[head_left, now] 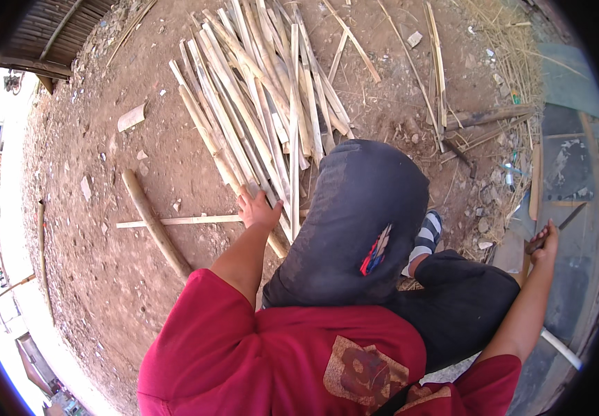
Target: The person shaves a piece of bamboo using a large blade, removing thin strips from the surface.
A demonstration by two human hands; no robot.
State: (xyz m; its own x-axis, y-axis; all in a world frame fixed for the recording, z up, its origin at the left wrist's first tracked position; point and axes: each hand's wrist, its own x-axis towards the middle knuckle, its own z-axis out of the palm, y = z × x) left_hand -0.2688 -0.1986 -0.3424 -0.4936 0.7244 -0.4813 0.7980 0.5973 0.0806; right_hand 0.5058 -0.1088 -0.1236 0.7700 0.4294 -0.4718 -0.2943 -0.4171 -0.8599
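Split bamboo strips [251, 97], pale and long, lie in a loose pile on the ground in front of me. At the near left edge of this pile rests my left hand [259, 210], its fingers apart and touching the strips. Out at the far right, my right hand [546, 244] is wrapped around the wooden handle of a knife [571, 220]. The blade points up and away from me, over a dark grey surface. My bent knee in dark trousers covers the pile's near right part.
A thick curved pole [152, 222] lies to the left, across a thin strip [202, 220]. More strips [437, 62] and dark wooden pieces [490, 118] lie ahead right, beside dry straw [511, 41]. A grey sheet [564, 166] is along the right edge.
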